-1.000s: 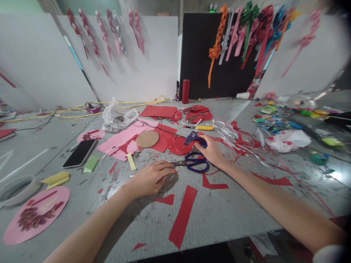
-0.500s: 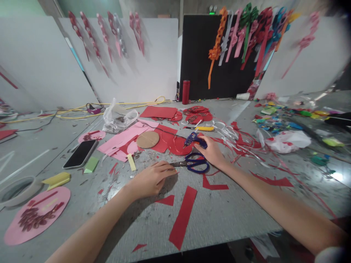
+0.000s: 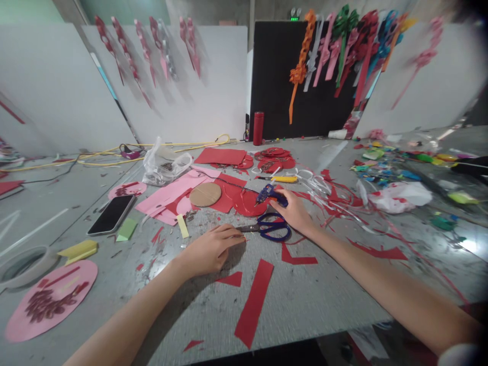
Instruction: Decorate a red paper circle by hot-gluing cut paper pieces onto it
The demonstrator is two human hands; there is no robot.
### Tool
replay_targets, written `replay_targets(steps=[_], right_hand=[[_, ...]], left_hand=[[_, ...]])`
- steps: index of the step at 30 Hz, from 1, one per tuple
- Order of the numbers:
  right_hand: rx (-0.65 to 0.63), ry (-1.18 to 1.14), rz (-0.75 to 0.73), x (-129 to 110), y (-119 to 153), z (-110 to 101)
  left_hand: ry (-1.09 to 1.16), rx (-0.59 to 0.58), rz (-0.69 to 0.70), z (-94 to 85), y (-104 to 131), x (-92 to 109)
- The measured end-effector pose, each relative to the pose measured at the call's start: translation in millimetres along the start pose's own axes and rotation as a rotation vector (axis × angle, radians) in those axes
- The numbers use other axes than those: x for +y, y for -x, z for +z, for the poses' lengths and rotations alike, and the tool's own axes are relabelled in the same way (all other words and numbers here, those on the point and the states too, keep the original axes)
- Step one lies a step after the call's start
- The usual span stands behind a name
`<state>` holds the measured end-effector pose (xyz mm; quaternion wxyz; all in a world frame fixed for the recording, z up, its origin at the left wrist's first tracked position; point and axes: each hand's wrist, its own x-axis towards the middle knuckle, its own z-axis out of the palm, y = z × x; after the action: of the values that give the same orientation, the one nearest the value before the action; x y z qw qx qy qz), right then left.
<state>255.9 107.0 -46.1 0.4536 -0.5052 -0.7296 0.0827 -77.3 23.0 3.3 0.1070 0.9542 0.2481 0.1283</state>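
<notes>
Glue gun (image 3: 269, 193), blue with an orange trigger, is gripped by the right hand (image 3: 294, 212) on the grey, scuffed table (image 3: 312, 300), just beyond the blue-handled scissors (image 3: 269, 227); almost nothing is seen to have shifted from a second ago, the hand's hold on the tool being unchanged and only the view itself nudged slightly.

Nearest the table's edge, a long red paper strip (image 3: 253, 301) is laid flat beside a smaller red offcut (image 3: 232, 278). The left hand (image 3: 209, 249) is pressed down on the tabletop with fingers curled loosely, its fingertips brought close to the scissors' metal blades; whether anything is pinched beneath them cannot be told.

To the far left, a pink oval sheet (image 3: 49, 299) carrying dark red curled pieces is seen beside a roll of tape (image 3: 23, 263) and a folded yellow card (image 3: 79, 249). A glossy black phone (image 3: 111, 214) is set face up further on.

Beyond the hands, a round brown cardboard disc (image 3: 205, 194) is laid over pink and red sheets, with a crumpled clear plastic bag (image 3: 163, 163) behind. A red cylindrical flask (image 3: 258, 127) is stood upright at the far edge, before a black board (image 3: 274, 71) hung with braided paper streamers.
</notes>
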Motion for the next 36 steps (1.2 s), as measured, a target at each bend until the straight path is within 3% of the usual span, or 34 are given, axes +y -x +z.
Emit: replay_targets(steps=[36], right_hand=[[0.002,0.009,0.002,-2.5,0.3,-0.9]], left_hand=[[0.044,0.039,-0.036,5.1,-2.7,5.3]])
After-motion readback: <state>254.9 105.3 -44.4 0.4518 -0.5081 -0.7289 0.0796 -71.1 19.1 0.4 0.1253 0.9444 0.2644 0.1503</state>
